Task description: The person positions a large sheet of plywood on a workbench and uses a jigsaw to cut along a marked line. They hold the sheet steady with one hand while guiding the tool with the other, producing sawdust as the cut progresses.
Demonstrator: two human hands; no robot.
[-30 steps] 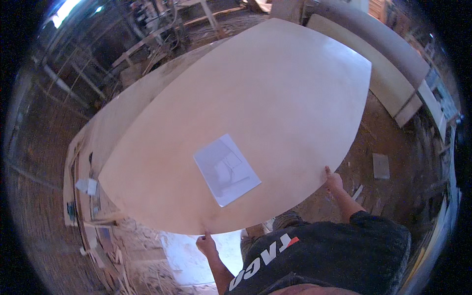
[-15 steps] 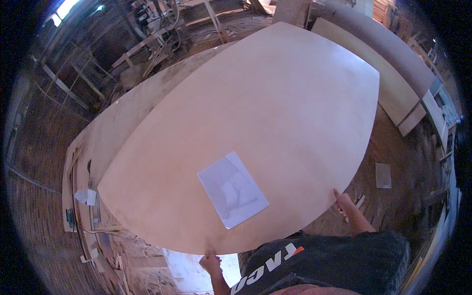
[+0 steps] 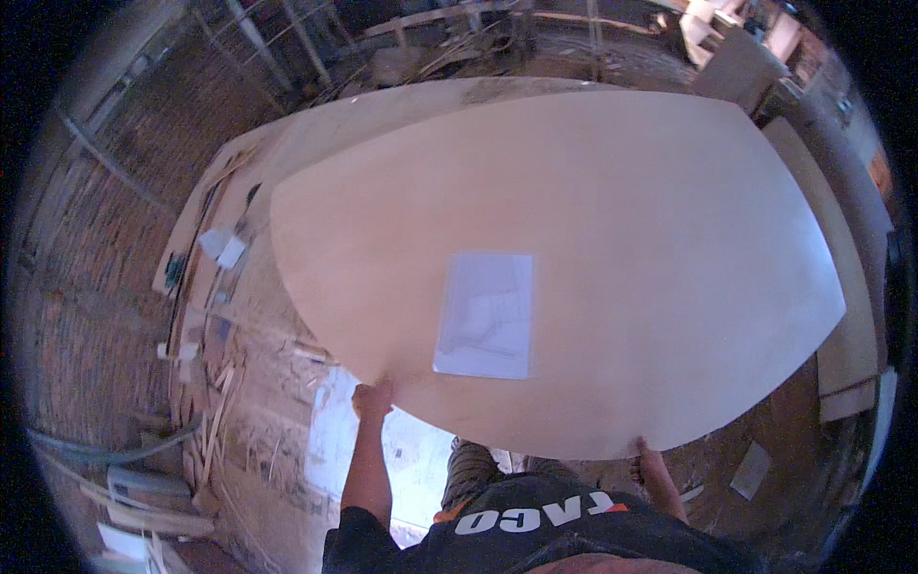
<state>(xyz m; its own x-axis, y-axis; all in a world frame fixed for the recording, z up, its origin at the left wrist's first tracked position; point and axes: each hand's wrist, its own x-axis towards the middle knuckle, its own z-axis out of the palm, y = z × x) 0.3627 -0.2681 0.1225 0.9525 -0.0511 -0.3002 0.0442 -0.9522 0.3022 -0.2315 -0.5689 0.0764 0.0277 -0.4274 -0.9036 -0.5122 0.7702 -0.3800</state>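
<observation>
A large pale plywood panel (image 3: 622, 182) with curved edges spreads across the middle, a white printed sheet (image 3: 483, 316) lying on it. My left hand (image 3: 371, 400) is closed on the panel's lower left edge, thumb on top. My right hand (image 3: 648, 461) grips the near edge farther right, its fingers partly underneath. Behind the panel lies another large wooden board (image 3: 440, 96), mostly covered by it.
A brick wall (image 3: 76, 316) with metal poles runs along the left, near wood strips (image 3: 215, 402) and a green hose (image 3: 124, 450). A white sheet (image 3: 335, 450) lies below the panel. Boards (image 3: 841, 268) lean at the right; a small square board (image 3: 751, 469) is on the floor.
My view has turned left, showing more brick wall. The panel and paper appear rotated clockwise, with the paper now upright in view. Both my hands still grip the edge.
</observation>
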